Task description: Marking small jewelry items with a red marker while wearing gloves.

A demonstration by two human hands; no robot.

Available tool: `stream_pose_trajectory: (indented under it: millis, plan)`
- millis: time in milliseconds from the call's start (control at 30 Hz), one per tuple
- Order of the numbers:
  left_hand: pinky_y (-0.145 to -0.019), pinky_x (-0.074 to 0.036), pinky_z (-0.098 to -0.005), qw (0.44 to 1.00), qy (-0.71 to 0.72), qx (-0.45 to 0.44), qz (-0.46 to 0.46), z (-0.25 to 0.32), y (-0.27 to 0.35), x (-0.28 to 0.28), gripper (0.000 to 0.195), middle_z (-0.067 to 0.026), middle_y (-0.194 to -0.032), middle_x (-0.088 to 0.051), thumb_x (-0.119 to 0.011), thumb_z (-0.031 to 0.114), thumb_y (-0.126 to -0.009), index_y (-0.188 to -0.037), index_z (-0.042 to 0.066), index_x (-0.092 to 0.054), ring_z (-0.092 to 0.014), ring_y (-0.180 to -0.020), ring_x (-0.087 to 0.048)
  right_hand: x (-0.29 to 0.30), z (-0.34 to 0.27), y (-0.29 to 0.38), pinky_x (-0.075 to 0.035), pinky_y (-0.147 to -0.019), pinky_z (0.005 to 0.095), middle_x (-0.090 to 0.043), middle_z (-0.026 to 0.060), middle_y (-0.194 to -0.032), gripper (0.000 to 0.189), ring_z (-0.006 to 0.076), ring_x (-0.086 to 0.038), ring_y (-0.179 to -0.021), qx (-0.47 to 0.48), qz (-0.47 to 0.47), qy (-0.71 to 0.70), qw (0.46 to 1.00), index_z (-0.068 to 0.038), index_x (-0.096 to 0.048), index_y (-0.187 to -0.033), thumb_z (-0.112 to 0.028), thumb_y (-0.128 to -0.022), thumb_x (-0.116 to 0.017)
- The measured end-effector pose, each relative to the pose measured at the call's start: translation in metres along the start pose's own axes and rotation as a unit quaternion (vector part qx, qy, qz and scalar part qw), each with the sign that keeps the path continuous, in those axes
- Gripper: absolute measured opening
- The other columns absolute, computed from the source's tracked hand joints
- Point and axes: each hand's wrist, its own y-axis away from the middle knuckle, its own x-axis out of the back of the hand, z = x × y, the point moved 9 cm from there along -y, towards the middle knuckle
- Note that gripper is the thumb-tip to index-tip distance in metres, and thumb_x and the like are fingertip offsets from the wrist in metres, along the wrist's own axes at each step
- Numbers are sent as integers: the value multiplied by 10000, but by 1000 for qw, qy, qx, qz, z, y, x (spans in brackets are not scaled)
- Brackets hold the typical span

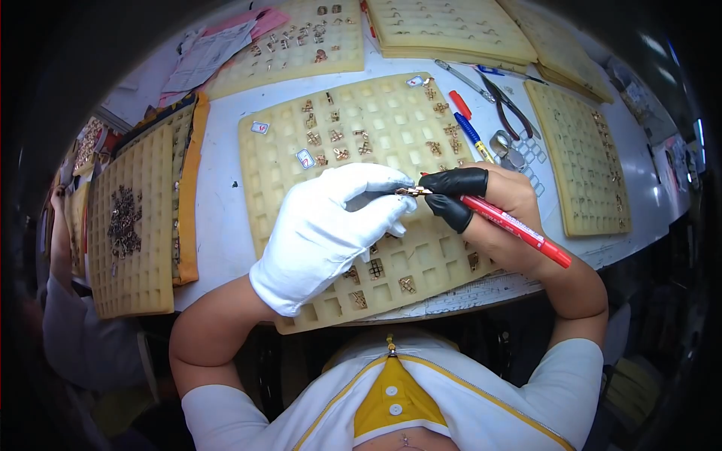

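A small gold-coloured metal piece (pixel 414 191) is pinched between both hands above a pale yellow compartment tray (pixel 276 175). My left hand (pixel 321 231), in a white cloth glove, grips its left end between thumb and forefinger. On its right end are the thumb and forefinger of my right hand (pixel 502 208), both in black finger cots. That hand also holds a red marker pen (pixel 516 225), which slants down to the right with its red tip near the piece. Similar gold pieces (pixel 364 147) sit in some tray pockets, alongside small paper tags (pixel 305 158). My left hand hides part of the tray.
Right of the tray lie a red pen cap (pixel 459 105), a blue and yellow pen (pixel 474 137), pliers (pixel 505 107) and a roll of tape (pixel 503 145). More trays (pixel 569 163) stand right, behind and left (pixel 152 225), with papers (pixel 208 53). Another person's arm (pixel 60 242) shows far left.
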Motion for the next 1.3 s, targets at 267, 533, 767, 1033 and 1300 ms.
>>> stream_pose_trajectory:
  millis: [267,533,767,1033,1300]
  plan:
    - [-463,-464,-196,999,26,26,-20,-1,-2,-2,230,-110,-947,-684,-623,58,-902,-1104,-49,-602,-151,-739,-688,-6,15,3,-477,-620,249,-686,73,-818,208,99,-612,-693,-144,-51,-99,983,-15,-695,-1045,-36,-846,-635]
    - [-641,-506,-222,999,-34,-7,20,4,1,1,162,-61,-864,-685,-653,86,-873,-1001,-13,-667,-81,-722,-637,-6,11,1,-482,-630,314,-676,128,-807,241,214,-637,-696,-93,-45,-68,992,-30,-694,-1028,-41,-798,-623]
    - [-708,-508,-251,968,-178,-166,67,25,-12,13,159,-91,-871,-686,-660,97,-861,-984,-4,-669,-129,-757,-640,32,31,-10,-448,-539,266,-640,68,-718,181,115,-556,-581,-119,71,-5,990,-2,-700,-979,-114,-842,-664]
    - [-745,-502,-342,793,-511,-321,78,55,-35,-17,142,-94,-912,-638,-645,132,-832,-958,71,-670,-287,-844,-619,67,57,-13,-441,-563,268,-645,84,-733,183,119,-566,-618,-90,149,31,984,9,-664,-964,-97,-822,-619]
    - [-759,-506,-393,693,-657,-298,-17,46,-85,-48,160,-100,-889,-615,-598,131,-819,-964,120,-666,-310,-872,-608,61,21,-12,-446,-609,388,-560,96,-642,124,308,-533,-595,71,171,257,948,-36,-521,-647,-78,-680,-632]
